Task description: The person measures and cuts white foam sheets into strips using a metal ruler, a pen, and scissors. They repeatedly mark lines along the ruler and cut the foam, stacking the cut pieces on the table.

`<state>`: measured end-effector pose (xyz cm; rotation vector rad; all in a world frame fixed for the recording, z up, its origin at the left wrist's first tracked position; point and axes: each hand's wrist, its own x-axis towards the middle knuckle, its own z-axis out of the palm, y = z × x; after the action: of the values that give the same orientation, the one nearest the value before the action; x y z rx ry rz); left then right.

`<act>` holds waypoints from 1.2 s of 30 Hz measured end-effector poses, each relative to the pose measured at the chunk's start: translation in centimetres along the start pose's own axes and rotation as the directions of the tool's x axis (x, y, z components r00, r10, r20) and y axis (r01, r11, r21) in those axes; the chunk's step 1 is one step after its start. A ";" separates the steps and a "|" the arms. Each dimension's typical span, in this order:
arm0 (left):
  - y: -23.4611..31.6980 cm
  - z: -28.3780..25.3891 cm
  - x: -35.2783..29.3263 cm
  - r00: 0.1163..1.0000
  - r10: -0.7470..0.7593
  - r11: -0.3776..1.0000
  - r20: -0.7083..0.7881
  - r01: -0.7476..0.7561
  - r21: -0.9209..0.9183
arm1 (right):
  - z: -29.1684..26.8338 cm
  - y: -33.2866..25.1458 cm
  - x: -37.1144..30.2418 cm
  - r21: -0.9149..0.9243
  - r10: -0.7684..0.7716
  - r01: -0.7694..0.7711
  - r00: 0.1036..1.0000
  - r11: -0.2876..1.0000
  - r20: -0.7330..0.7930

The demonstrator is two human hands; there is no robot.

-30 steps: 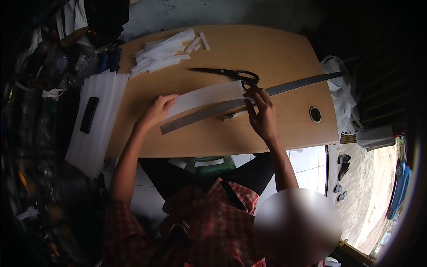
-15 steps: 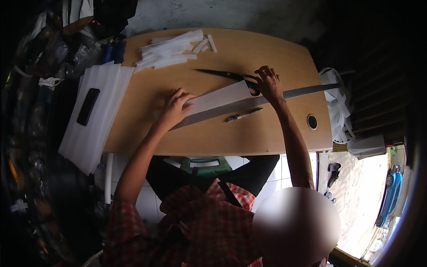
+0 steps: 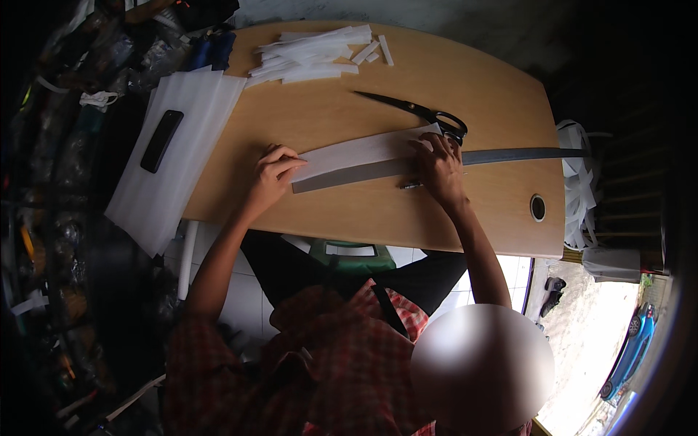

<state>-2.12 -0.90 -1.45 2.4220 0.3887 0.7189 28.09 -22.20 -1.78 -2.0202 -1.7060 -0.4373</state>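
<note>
A flat white strip (image 3: pixel 363 151), thin like foam sheet, lies across the table in front of me. My left hand (image 3: pixel 275 178) pinches its left end between thumb and fingers. At the other end, my right hand (image 3: pixel 439 168) has its fingers bent down onto the strip's corner, closed on it. Along the strip's near edge runs a long grey metal ruler (image 3: pixel 349 177), which passes under my right hand and past the table's right edge. Black scissors (image 3: pixel 429 114) lie just beyond the strip, handles near my right fingers. A pen (image 3: pixel 411 184) is partly hidden by that hand.
Cut white strips (image 3: pixel 309 54) are piled at the table's far left. A black phone (image 3: pixel 161 142) rests on larger white sheets (image 3: pixel 196 123) at the left edge. White ribbon-like offcuts (image 3: pixel 576 185) hang off the right side, near a round hole (image 3: pixel 537 208) in the table (image 3: pixel 494 218).
My right hand has come down from over the scissors' handles to the strip's right end. My left hand has shifted to pinch the left end. The whole view has also shifted.
</note>
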 end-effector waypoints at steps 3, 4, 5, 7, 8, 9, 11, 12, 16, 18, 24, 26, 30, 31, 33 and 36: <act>0.0 -0.8 -0.5 0.999 -0.048 0.998 0.006 0.049 -0.027 | 0.2 -0.2 -0.2 -0.009 0.079 -0.079 0.997 0.997 0.008; -0.1 -1.0 -0.3 1.000 -0.029 1.000 0.006 0.029 -0.007 | 0.2 -0.4 -0.1 -0.019 0.095 -0.095 0.995 0.995 0.003; -0.2 -1.1 -0.2 1.000 -0.008 1.000 0.008 0.008 0.013 | 0.2 -0.5 -0.1 -0.030 0.113 -0.113 0.994 0.993 -0.003; -0.5 -0.7 0.1 1.000 0.016 0.999 -0.004 -0.015 0.052 | 0.1 -0.8 -0.2 -0.057 0.147 -0.147 0.989 0.987 -0.010; -0.6 -0.5 0.2 1.000 0.029 0.997 -0.010 -0.029 0.072 | 0.0 -0.9 -0.2 -0.074 0.163 -0.163 0.987 0.984 -0.011; -0.7 -0.5 0.2 1.000 0.030 0.997 -0.010 -0.029 0.073 | -0.1 -1.0 -0.1 -0.090 0.179 -0.179 0.984 0.980 -0.013; -0.7 -0.3 0.3 0.999 0.031 0.997 -0.007 -0.031 0.072 | -0.2 -1.0 -0.3 -0.100 0.182 -0.183 0.983 0.978 -0.024; -0.7 -0.3 0.2 0.999 0.038 0.995 -0.002 -0.037 0.094 | -0.2 -1.1 -0.3 -0.105 0.183 -0.185 0.983 0.977 -0.029; 0.2 -0.1 0.5 0.996 0.078 0.984 0.042 -0.084 0.157 | -0.5 -0.5 -0.7 -0.055 0.193 -0.192 0.981 0.980 0.005; 0.8 0.2 0.8 0.987 0.133 0.973 0.094 -0.148 0.177 | -0.5 -0.1 -1.0 -0.041 0.180 -0.178 0.983 0.983 0.042; 2.2 0.8 2.3 0.950 0.142 0.973 0.280 -0.186 0.139 | -2.0 0.6 -2.0 0.006 0.050 -0.051 0.993 0.999 0.111; 3.6 0.9 3.4 0.940 0.066 0.979 0.336 -0.125 0.159 | -2.6 0.6 -2.5 0.005 0.038 -0.039 0.989 0.999 0.141; 3.8 2.6 3.9 0.941 0.096 0.957 0.325 -0.177 0.230 | -3.0 -0.3 -2.5 0.011 0.064 -0.068 0.977 0.998 0.202; 3.9 3.2 3.8 0.946 0.107 0.957 0.305 -0.181 0.226 | -3.2 -0.4 -2.5 0.017 0.073 -0.079 0.973 0.997 0.220; 3.9 4.1 4.0 0.948 0.160 0.951 0.274 -0.222 0.214 | -3.2 -0.3 -2.6 0.010 0.075 -0.079 0.972 0.997 0.223; 3.9 5.3 4.4 0.932 0.181 0.935 0.316 -0.262 0.237 | -3.3 -0.4 -2.5 0.016 0.080 -0.085 0.973 0.996 0.215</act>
<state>4.89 -4.49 -0.94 2.8189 0.0974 0.4095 27.42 -26.00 -0.22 -2.1766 -1.7318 -0.1734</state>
